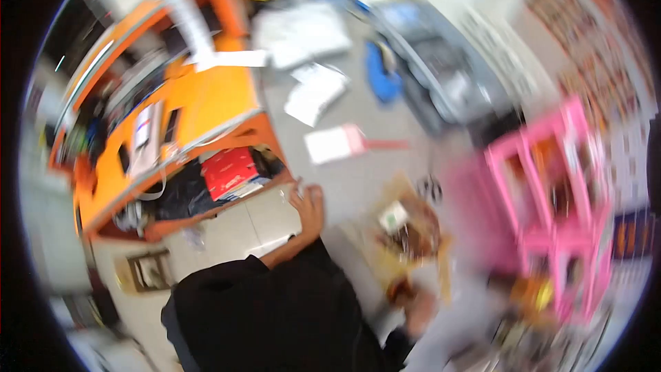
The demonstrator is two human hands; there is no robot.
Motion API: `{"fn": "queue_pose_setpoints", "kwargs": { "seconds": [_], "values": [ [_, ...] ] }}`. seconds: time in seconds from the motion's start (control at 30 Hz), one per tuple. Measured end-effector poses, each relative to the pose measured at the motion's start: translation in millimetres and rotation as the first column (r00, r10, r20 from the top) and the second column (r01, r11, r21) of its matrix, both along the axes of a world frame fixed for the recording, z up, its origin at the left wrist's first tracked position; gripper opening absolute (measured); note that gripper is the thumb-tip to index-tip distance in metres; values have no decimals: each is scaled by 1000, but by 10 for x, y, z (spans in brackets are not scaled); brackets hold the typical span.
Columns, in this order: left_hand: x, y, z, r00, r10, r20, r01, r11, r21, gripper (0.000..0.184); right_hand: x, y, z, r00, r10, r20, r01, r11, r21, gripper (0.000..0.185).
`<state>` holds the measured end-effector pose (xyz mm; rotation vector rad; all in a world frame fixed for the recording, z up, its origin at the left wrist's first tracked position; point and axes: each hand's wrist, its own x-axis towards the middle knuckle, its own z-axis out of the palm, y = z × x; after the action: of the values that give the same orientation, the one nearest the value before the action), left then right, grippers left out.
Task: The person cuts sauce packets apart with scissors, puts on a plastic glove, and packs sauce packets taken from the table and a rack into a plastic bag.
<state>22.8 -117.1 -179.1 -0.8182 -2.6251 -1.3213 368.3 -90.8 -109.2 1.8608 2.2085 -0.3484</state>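
Note:
My left hand [308,208] rests at the near left edge of the grey table [344,203], fingers apart and nothing in them. Blurred by motion, my right hand [418,311] is at the lower right, beside a small brown thing [398,291]; whether the fingers hold it cannot be made out. Just above that hand lies a sheet of tan paper [365,231] with a dark brown object [421,229] and a small whitish-green packet [393,217] on it. Farther up the table is a white and pink card [334,145] beside a thin reddish strip [385,145].
An orange desk [200,103] with phones and a red box [229,173] stands left. Pink shelving [544,186] is on the right. Farther back are white papers [315,94], a blue object [383,72] and a grey bin [441,62].

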Motion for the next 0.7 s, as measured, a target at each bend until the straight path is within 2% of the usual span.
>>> {"fn": "queue_pose_setpoints", "kwargs": {
  "seconds": [0.03, 0.07, 0.1, 0.13, 0.17, 0.27, 0.3, 0.4, 0.43, 0.5, 0.57, 0.6, 0.63, 0.67, 0.7],
  "values": [
    [5, -3, -1, 999, -4, 34, 3, 1000, 23, 19, 12, -28, -8, 991, 40, -125, -39, 999, 14, 37],
    [-5, -10, -11, 997, -25, 69, 22, 999, 38, 17, 32, -2, 14, 991, 40, -131, -46, 998, -44, 40],
    [-15, -24, 25, 996, 2, 92, -8, 997, 74, 16, -239, 54, 445, 989, -149, -23, 141, 967, -211, 36],
    [14, -17, 85, 993, -2, 122, -12, 994, 109, 15, 118, 68, 107, 969, 248, 21, -241, 956, -168, 56],
    [10, 14, 127, 988, -30, 150, 8, 990, 144, 14, -246, 101, 646, 998, -28, 56, 41, 968, -248, 41],
    [4, 12, 117, 988, -40, 151, 17, 989, 146, 12, -172, 282, 843, 999, -48, 3, 46, 943, -331, 39],
    [14, 25, 113, 988, -44, 147, 21, 988, 152, 12, -234, 320, 1081, 995, -79, -60, 53, 935, -350, 43],
    [-9, 22, 97, 992, -19, 123, 0, 989, 148, 12, -205, 395, 1210, 991, -129, 21, 130, 964, -234, 50],
    [-26, 37, 88, 993, -11, 114, -4, 991, 130, 13, -235, 398, 1358, 974, -225, -40, 206, 941, -268, 50],
    [28, -4, 61, 993, -6, 120, -8, 994, 112, 14, 36, 390, 1170, 935, -245, -255, 197, 960, -199, 52],
    [7, 28, 8, 994, 4, 108, -14, 996, 91, 15, 151, 463, 1004, 846, -16, -533, 98, 987, 127, 33],
    [-12, 13, -55, 996, -12, 90, 7, 998, 59, 16, 23, 408, 1155, 835, -73, -546, 170, 977, 128, 32],
    [-36, 18, -82, 998, -2, 66, -2, 998, 58, 17, 113, 429, 1078, 786, -153, -599, 249, 965, 80, 34],
    [-34, 26, -83, 999, 1, 45, -4, 998, 56, 18, 56, 389, 1119, 817, -57, -573, 243, 937, 252, 29],
    [-34, 24, -77, 1000, -9, 28, 7, 999, 54, 19, -4, 433, 1211, 826, -185, -532, 309, 939, 152, 32]
  ]
}}
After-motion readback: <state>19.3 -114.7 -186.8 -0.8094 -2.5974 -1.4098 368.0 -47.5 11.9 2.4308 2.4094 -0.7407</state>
